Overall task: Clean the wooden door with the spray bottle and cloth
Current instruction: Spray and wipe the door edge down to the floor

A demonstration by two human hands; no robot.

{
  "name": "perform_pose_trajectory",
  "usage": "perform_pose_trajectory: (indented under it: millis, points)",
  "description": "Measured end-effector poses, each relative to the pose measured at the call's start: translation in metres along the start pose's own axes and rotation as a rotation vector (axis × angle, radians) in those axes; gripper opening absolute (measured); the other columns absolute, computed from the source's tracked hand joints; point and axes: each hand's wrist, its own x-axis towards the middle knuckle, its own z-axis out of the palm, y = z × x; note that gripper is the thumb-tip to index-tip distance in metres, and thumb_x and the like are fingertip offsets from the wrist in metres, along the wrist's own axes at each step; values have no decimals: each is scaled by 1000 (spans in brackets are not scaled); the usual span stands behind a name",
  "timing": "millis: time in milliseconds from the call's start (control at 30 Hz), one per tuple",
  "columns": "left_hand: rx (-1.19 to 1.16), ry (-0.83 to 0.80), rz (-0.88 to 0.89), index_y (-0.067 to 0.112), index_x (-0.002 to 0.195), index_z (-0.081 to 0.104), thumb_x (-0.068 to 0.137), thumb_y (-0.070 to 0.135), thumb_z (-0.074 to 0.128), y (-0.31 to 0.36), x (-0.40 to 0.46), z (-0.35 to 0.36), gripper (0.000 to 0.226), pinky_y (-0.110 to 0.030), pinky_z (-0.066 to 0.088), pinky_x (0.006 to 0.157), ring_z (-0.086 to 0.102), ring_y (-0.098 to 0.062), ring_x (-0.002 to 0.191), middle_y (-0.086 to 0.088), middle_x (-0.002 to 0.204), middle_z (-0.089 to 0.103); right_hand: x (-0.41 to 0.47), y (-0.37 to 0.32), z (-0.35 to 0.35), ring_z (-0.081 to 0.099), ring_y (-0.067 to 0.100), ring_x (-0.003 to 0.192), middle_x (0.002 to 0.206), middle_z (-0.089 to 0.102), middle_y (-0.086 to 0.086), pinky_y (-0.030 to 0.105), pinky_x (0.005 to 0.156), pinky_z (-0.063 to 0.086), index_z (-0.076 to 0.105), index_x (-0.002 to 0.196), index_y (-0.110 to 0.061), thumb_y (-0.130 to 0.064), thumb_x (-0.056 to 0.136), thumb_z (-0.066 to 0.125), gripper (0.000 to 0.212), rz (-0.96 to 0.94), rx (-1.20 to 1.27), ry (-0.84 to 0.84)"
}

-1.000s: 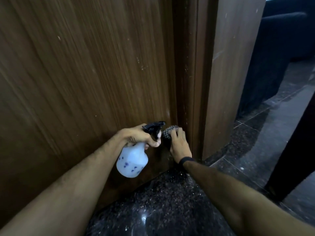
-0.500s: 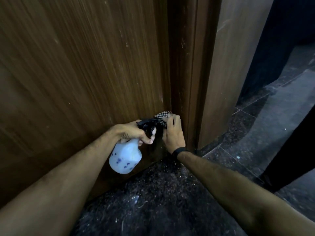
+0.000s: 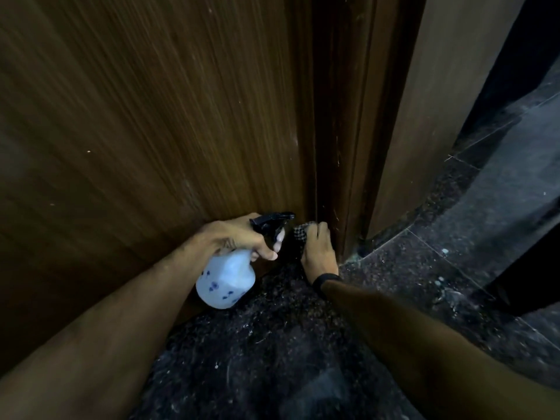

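Note:
The brown wooden door fills the left and middle of the view, its edge meeting the frame near the floor. My left hand grips the neck of a white spray bottle with a black trigger head, held low beside the door. My right hand presses a black-and-white checked cloth against the door's bottom corner; most of the cloth is hidden under my fingers. A dark band circles my right wrist.
A lighter wooden door frame stands to the right of the door edge. Dark speckled stone floor lies below, dusty near the corner. Grey tiles stretch off to the right, with a dark object at the right edge.
My right hand with the cloth has slid down the door edge toward the floor. The left hand and bottle stay beside it. The view has tilted lower.

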Motion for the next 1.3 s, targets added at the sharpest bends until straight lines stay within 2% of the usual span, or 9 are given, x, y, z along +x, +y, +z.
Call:
perform_pose_trajectory:
  millis: [167, 400, 533, 700, 900, 1067, 1167, 1233, 1300]
  points:
    - [17, -19, 12, 11, 100, 60, 85, -13, 67, -8, 1, 5, 29, -26, 42, 59, 46, -15, 67, -6, 96, 62, -6, 10, 9, 44, 39, 111, 125, 39, 18, 46, 93, 42, 43, 115, -7, 10, 82, 52, 38, 89, 39, -110]
    - [63, 27, 29, 15, 93, 60, 86, -10, 67, -13, -37, 14, 27, -30, 44, 62, 53, -6, 63, -2, 89, 62, -2, -35, -22, 50, 35, 100, 112, 40, 8, 43, 81, 49, 48, 109, -8, 7, 77, 61, 38, -254, 254, 10]
    - [-16, 228, 122, 14, 93, 61, 81, -10, 71, -28, -74, 32, 29, -36, 48, 71, 59, -9, 75, -3, 90, 60, 13, -91, -53, 53, 32, 97, 110, 42, 9, 41, 81, 51, 52, 111, -6, 0, 83, 70, 34, -374, 345, 195]
    - [-437, 643, 234, 6, 96, 56, 87, -16, 65, -50, -126, 45, 25, -24, 44, 48, 49, -9, 48, -6, 86, 57, 38, -153, -93, 50, 30, 107, 119, 45, 14, 37, 85, 47, 50, 119, -8, -8, 90, 70, 35, -534, 379, 413]
    - [-531, 836, 245, 10, 90, 56, 86, -16, 65, -82, -150, 58, 28, -23, 43, 49, 48, -9, 51, -3, 83, 58, 33, -174, -83, 43, 38, 115, 132, 41, 15, 50, 87, 54, 44, 125, -26, 2, 85, 68, 55, -815, 132, 312]
    - [-504, 955, 257, 13, 93, 60, 85, -12, 69, -91, -156, 64, 27, -27, 46, 54, 52, -11, 57, -2, 85, 60, 24, -162, -44, 51, 31, 99, 126, 44, 17, 43, 77, 55, 49, 124, -11, -8, 95, 45, 30, -1349, -212, 141]
    - [-546, 1012, 306, 7, 96, 60, 86, -14, 66, -86, -162, 58, 24, -25, 47, 53, 51, -9, 50, -6, 86, 60, 29, -176, -59, 50, 31, 106, 130, 46, 18, 41, 85, 55, 44, 126, -21, -13, 96, 42, 32, -1329, -250, 182]
    - [-546, 1035, 341, 4, 98, 59, 86, -14, 66, -83, -167, 54, 22, -23, 45, 52, 49, -8, 49, -6, 88, 59, 36, -197, -79, 48, 38, 121, 137, 50, 19, 49, 102, 47, 37, 119, -39, -14, 101, 45, 31, -1193, -215, 204]
    - [-535, 1068, 369, 3, 99, 58, 86, -14, 66, -84, -172, 49, 23, -24, 45, 53, 49, -8, 51, -6, 90, 59, 47, -225, -101, 45, 41, 123, 138, 47, 19, 53, 103, 45, 37, 117, -40, -14, 96, 57, 39, -1060, -54, 295]
